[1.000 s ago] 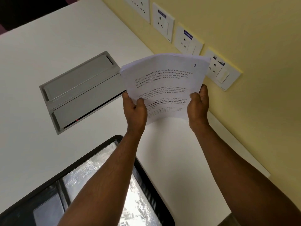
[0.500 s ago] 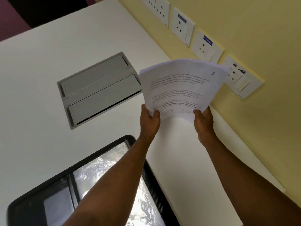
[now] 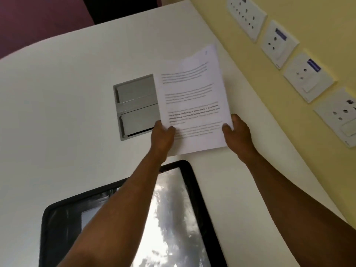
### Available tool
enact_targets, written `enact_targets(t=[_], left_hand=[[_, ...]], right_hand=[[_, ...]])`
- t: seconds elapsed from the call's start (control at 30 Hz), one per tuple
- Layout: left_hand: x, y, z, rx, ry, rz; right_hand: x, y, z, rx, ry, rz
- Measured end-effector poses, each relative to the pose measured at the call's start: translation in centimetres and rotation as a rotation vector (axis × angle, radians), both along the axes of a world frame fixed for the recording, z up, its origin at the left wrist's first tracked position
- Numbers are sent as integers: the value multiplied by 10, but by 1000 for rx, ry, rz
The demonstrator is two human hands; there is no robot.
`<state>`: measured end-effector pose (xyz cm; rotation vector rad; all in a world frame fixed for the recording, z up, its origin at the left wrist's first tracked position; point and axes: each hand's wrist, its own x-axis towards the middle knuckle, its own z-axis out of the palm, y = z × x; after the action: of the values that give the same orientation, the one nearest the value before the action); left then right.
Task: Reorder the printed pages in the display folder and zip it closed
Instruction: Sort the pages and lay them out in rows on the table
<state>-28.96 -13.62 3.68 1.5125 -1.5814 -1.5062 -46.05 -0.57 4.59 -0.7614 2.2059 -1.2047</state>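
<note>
A stack of printed pages (image 3: 192, 97) with black text is held up over the white table, its top sheet facing me. My left hand (image 3: 162, 136) grips the stack's lower left edge, thumb on top. My right hand (image 3: 238, 132) grips the lower right corner. Below my arms the display folder (image 3: 185, 209) lies open on the table, a black zip border around shiny clear sleeves. My left forearm hides part of the folder.
The white table (image 3: 57, 112) has a grey metal cable box (image 3: 134, 105) set into it, partly hidden behind the pages. A yellow wall on the right carries a row of white wall sockets (image 3: 308, 78). A dark maroon area lies beyond the table's far edge.
The pages have tilted back from nearly upright to flatter and lower over the table. Both hands slid to the stack's bottom corners. The view has shifted so the cable box sits behind the pages.
</note>
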Motion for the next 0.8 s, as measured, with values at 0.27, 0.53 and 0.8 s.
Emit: enact_targets(t=[0.27,0.53,0.8], left_hand=[[121,-87,-20,62,-172,153],[191,-132,-64,137,-365,143],[204,-121,-81,-76,-508,195]], right_hand=[[92,-111,-28,55,-247,178],[153,-158,-75,243,-266,295],[161,-132,-88,192,162,210]])
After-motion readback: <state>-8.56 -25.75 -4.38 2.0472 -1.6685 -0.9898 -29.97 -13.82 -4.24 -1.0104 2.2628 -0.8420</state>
